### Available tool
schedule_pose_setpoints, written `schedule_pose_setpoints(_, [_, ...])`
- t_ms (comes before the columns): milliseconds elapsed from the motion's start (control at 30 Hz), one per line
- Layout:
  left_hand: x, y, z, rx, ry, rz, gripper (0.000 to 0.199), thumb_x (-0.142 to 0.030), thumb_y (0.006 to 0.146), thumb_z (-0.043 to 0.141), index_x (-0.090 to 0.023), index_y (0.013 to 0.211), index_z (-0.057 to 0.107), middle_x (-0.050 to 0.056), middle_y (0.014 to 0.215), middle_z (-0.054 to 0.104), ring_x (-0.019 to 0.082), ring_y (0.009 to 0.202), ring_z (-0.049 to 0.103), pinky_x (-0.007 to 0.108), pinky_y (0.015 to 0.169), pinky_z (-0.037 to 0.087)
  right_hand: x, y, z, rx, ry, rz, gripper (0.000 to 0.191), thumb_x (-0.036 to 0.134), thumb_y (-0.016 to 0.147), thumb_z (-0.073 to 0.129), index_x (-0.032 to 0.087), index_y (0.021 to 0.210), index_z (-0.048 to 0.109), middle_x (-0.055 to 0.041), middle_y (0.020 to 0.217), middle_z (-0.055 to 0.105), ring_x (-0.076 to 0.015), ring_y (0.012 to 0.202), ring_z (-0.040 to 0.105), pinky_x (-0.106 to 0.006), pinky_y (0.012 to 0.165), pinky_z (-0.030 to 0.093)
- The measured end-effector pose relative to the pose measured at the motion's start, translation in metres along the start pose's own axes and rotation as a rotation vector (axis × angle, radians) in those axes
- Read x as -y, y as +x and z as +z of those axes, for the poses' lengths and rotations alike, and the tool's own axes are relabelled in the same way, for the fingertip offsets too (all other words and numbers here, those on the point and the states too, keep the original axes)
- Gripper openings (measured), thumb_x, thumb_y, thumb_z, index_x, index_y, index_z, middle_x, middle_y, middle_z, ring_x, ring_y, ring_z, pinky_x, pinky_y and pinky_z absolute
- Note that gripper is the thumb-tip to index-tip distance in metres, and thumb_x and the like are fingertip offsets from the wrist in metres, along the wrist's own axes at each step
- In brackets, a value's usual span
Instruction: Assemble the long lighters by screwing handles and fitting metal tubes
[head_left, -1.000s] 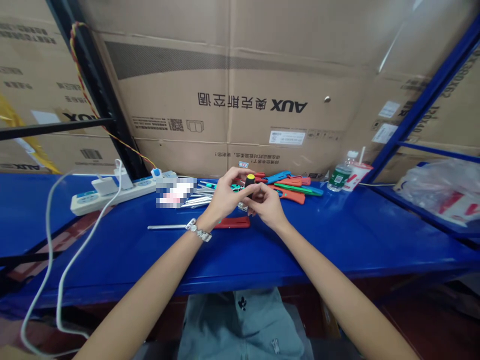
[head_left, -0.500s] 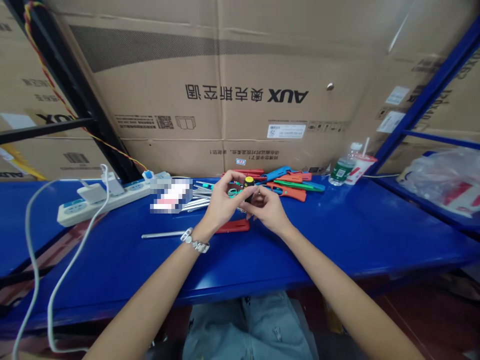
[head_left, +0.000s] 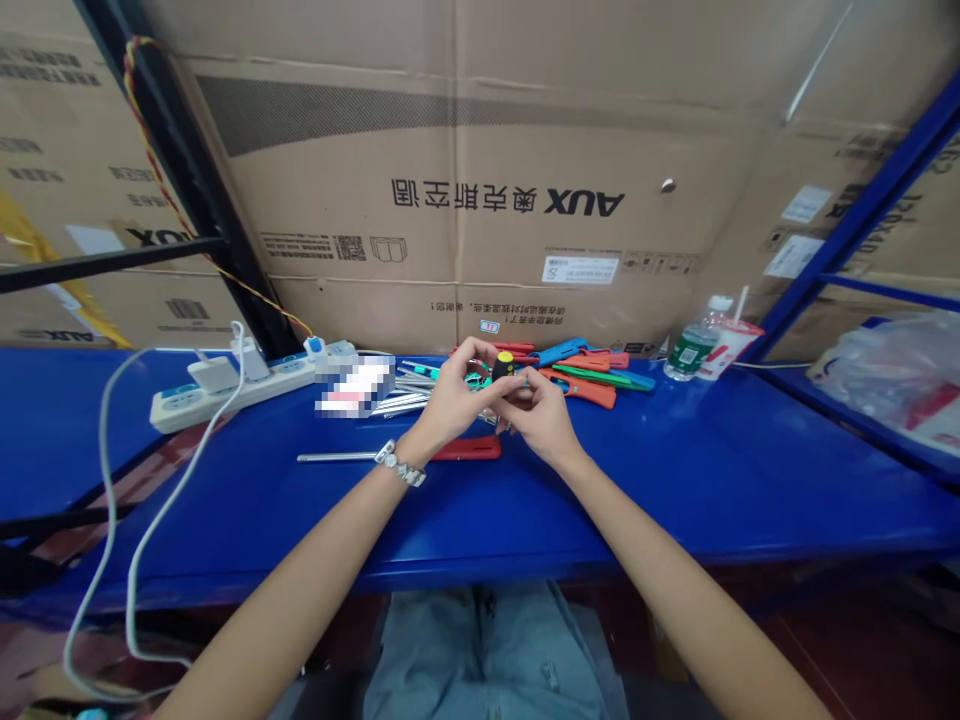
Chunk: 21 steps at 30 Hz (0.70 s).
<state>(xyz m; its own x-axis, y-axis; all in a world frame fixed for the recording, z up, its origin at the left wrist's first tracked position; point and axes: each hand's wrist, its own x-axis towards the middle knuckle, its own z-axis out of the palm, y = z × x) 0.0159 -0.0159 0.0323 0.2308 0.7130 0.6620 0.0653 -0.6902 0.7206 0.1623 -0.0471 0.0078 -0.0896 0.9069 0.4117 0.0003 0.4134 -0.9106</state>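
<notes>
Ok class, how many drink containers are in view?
2, both on the table to the right of the right hand: a clear bottle and, partly behind it, a cup with a straw. The plastic bag at far right may hide more.

the person's right hand [head_left: 541, 415] could slide rightward over open tabletop [head_left: 712, 470]. ahead, heaped coloured handles [head_left: 585, 388] and the cardboard wall [head_left: 450, 275] block passage; a red-handled rod [head_left: 471, 449] lies low by the left hand [head_left: 448, 402].
</notes>
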Motion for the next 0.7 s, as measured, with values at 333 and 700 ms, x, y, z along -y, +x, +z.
schedule_pose_setpoints(333, [-0.012, -0.003, -0.011, 0.150, 0.186, 0.187, 0.033, -0.036, 0.105, 0.039, -0.023, 0.125, 0.062, 0.009, 0.117, 0.062, 0.021, 0.113, 0.058, 0.039, 0.099, 0.046, 0.009, 0.001, -0.014, 0.236, -0.171, -0.089, 0.028, 0.048, 0.093, 0.061, 0.019, 0.093, 0.062, -0.0054, 0.085, 0.072, -0.0170, 0.059, 0.067, -0.029, 0.051, 0.051])
schedule_pose_setpoints(700, [-0.006, -0.005, -0.004, 0.025, 0.057, 0.068, 0.028, -0.047, 0.094, 0.061, -0.022, 0.105, 0.064, 0.007, 0.105, 0.067, 0.020, 0.095, 0.062, 0.035, 0.086, 0.050, -0.005, 0.003, 0.003, -0.019, -0.075, -0.063, 0.044, 0.051, 0.069, 0.084, 0.023, 0.076, 0.051, 0.0020, 0.064, 0.064, -0.0162, 0.051, 0.062, -0.029, 0.049, 0.051])
